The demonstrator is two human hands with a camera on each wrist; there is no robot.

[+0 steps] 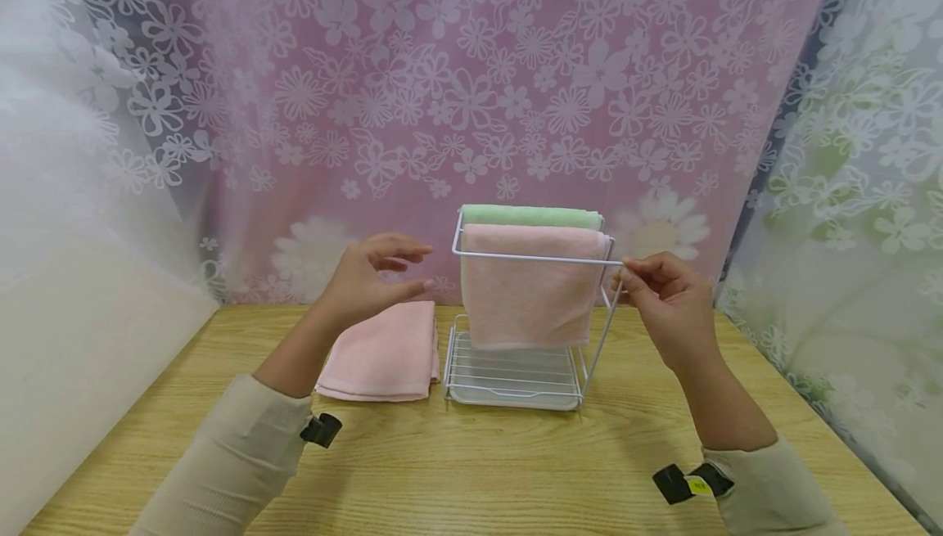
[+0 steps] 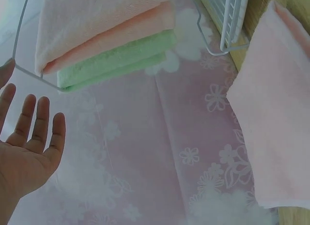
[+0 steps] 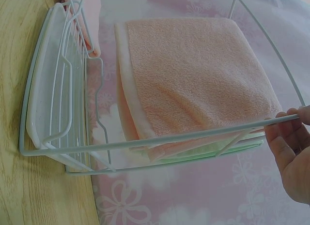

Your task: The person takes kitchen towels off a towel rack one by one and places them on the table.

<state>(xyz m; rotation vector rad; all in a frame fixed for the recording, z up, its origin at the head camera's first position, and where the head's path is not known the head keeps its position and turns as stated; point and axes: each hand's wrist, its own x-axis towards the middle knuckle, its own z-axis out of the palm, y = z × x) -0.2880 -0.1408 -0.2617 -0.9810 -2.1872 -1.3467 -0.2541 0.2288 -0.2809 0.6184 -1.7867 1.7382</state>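
Note:
A white wire rack (image 1: 541,258) stands on the table with a pink towel (image 1: 534,290) and a green towel (image 1: 530,215) draped side by side over its upper bars, the green one behind. My right hand (image 1: 674,307) pinches the rack's upper right front corner between thumb and fingers; the right wrist view shows this hand (image 3: 294,155) at the bar's end. Off the rack's upper left side, my left hand (image 1: 368,282) is held in the air, fingers spread and touching no towel; in the left wrist view this hand (image 2: 31,152) holds nothing.
A folded pink towel (image 1: 386,356) lies on the wooden table (image 1: 412,470) left of the rack. At the rack's base sits a white tray (image 1: 516,398) under wire bars. Flowered curtains (image 1: 471,69) hang behind and at the sides.

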